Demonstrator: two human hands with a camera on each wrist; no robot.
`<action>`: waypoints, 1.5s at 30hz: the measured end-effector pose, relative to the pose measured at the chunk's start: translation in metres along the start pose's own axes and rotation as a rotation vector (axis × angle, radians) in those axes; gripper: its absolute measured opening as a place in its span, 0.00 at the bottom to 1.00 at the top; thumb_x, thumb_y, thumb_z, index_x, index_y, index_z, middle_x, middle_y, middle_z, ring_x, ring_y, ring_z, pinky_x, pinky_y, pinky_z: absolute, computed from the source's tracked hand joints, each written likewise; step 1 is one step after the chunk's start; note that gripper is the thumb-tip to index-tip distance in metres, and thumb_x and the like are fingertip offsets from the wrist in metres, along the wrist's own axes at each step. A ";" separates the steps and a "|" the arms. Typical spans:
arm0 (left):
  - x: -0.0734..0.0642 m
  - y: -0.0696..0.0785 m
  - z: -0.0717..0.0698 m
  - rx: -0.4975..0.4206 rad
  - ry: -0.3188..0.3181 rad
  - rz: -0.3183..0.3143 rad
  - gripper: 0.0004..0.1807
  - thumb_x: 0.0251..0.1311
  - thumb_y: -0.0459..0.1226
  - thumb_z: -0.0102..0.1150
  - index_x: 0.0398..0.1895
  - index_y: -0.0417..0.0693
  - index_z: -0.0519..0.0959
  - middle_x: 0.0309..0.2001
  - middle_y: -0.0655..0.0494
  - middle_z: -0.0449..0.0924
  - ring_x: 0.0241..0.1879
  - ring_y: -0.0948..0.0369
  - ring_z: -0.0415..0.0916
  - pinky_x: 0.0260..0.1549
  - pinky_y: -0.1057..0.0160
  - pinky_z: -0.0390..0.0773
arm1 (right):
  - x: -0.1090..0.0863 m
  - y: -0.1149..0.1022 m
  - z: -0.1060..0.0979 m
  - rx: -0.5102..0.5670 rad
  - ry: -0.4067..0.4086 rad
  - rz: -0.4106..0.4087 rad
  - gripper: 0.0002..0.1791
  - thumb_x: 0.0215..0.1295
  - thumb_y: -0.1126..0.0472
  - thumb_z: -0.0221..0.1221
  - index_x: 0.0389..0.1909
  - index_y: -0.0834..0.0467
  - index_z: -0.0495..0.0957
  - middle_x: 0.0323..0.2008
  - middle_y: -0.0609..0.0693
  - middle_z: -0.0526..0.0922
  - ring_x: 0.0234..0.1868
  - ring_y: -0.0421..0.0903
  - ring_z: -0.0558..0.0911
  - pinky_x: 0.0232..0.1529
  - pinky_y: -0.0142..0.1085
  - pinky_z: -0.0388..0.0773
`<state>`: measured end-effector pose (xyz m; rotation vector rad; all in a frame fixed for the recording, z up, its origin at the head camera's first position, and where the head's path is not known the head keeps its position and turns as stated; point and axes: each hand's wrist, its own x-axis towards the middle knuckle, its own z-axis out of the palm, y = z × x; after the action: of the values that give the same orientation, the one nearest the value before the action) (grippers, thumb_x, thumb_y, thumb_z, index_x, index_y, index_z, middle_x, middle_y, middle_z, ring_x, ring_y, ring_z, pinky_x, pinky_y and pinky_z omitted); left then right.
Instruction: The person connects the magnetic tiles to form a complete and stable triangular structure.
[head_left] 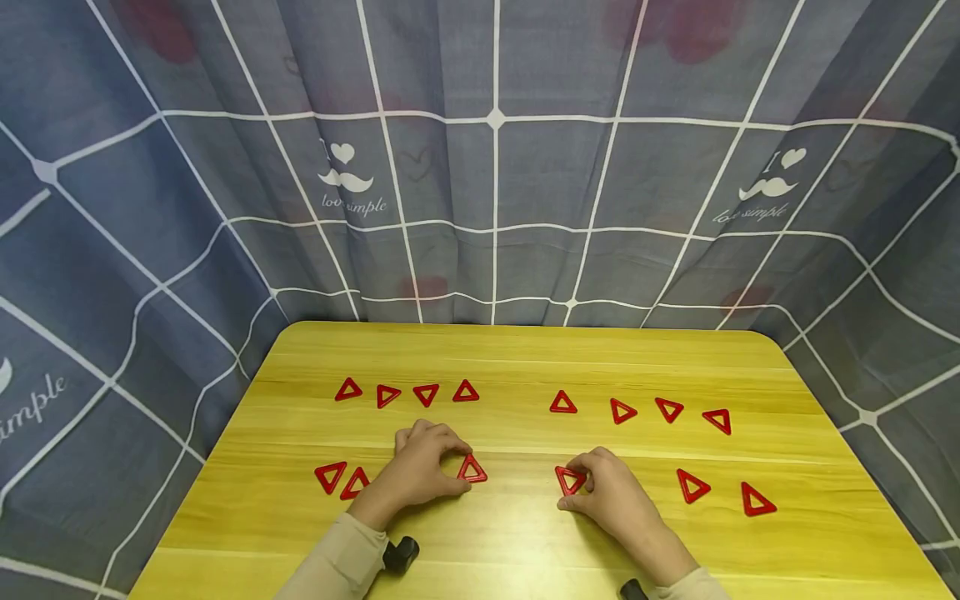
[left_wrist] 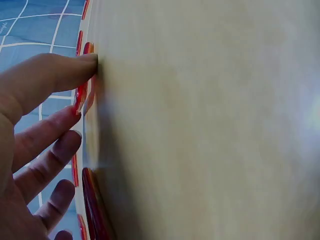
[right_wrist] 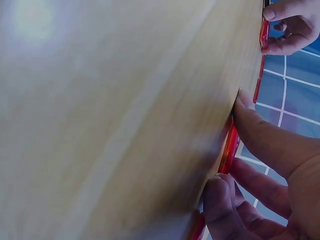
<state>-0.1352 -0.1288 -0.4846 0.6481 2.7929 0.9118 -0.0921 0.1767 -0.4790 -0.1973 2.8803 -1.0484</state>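
Sleeve (head_left: pixel 337 554), triangle (head_left: pixel 478 468) inside left grip (head_left: pixel 422 469), another (head_left: pixel 562 482) inside right grip (head_left: pixel 617 493)

Left hand (head_left: pixel 423 468): pinched with thumb (left_wrist: pixel 55 75) and forefinger (left_wrist: pixel 50 132); remaining fingers stood loosely spread.
Right hand (head_left: pixel 611 496): pinched likewise; other fingers were bent, though overlap left their exact curl uncertain.
Left forearm (head_left: pixel 341 550): slanted inward from lower left, sleeved in beige.
Right forearm (head_left: pixel 660 546): slanted inward from lower right, bare above a beige cuff (head_left: pixel 693 585).
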 end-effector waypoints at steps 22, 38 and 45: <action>0.013 0.037 0.024 -0.193 -0.064 0.057 0.22 0.51 0.36 0.76 0.50 0.42 0.85 0.33 0.65 0.76 0.29 0.67 0.67 0.33 0.66 0.72 | 0.001 -0.001 0.000 0.014 -0.017 0.014 0.23 0.40 0.62 0.82 0.39 0.60 0.85 0.30 0.47 0.73 0.29 0.41 0.69 0.31 0.34 0.69; 0.024 0.047 0.040 -0.186 -0.034 -0.036 0.22 0.52 0.36 0.75 0.52 0.41 0.85 0.31 0.60 0.74 0.35 0.63 0.70 0.39 0.64 0.71 | 0.000 -0.001 0.003 0.029 -0.010 0.016 0.21 0.40 0.63 0.81 0.38 0.60 0.85 0.32 0.47 0.74 0.30 0.42 0.71 0.31 0.34 0.70; 0.025 0.044 0.038 -0.272 -0.074 -0.045 0.27 0.50 0.35 0.76 0.57 0.42 0.83 0.31 0.57 0.75 0.26 0.66 0.63 0.29 0.66 0.67 | 0.000 -0.001 0.003 0.020 -0.013 0.018 0.22 0.40 0.63 0.81 0.38 0.60 0.85 0.32 0.47 0.73 0.30 0.42 0.71 0.31 0.34 0.70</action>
<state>-0.1322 -0.0664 -0.4892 0.5622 2.5428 1.2030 -0.0917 0.1738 -0.4802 -0.1765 2.8530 -1.0683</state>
